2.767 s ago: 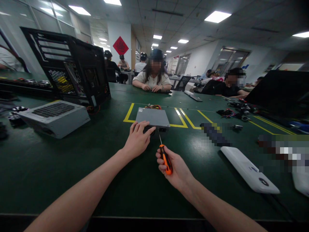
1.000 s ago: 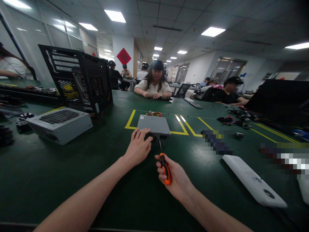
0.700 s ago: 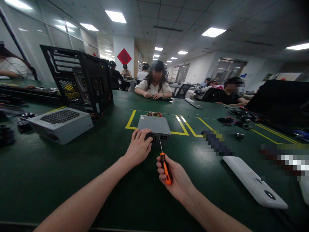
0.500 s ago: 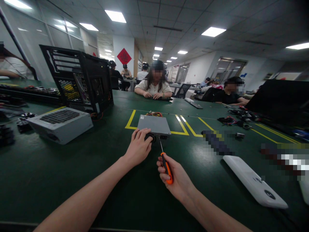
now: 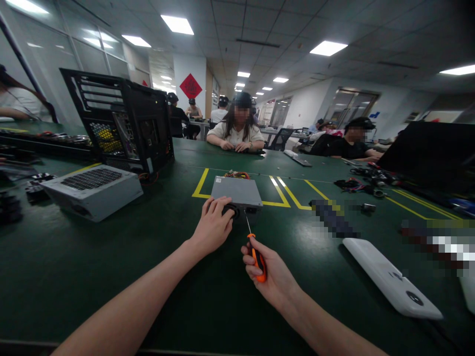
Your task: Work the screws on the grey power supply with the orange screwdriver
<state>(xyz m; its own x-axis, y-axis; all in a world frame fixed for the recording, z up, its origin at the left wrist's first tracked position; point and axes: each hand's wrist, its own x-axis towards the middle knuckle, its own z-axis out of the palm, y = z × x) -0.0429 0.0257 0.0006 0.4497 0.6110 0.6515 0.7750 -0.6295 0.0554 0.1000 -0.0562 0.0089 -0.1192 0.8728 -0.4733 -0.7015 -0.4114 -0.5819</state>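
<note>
A grey computer power supply (image 5: 237,190) lies flat on the green table, its coloured cables (image 5: 238,175) bunched at the far side. Its near face carries a dark round fan (image 5: 233,212) and a socket. My left hand (image 5: 215,223) holds the near left corner, with fingers over the top edge and thumb by the fan. My right hand (image 5: 269,269) is wrapped round the orange and black handle of a screwdriver (image 5: 259,262). The thin shaft points up at the near face, beside the fan; whether the tip sits in a screw is too small to tell.
At the left stand a black computer case (image 5: 144,123) and a second power supply (image 5: 96,190). To the right lie a white oblong device (image 5: 389,279), a small metal cylinder (image 5: 368,208) and bundled cables (image 5: 351,185). Yellow tape (image 5: 200,184) marks the table. A person (image 5: 237,131) sits opposite.
The screwdriver's handle has turned a little in my right hand, with more orange on its left side now. My left hand and the power supply have stayed put.
</note>
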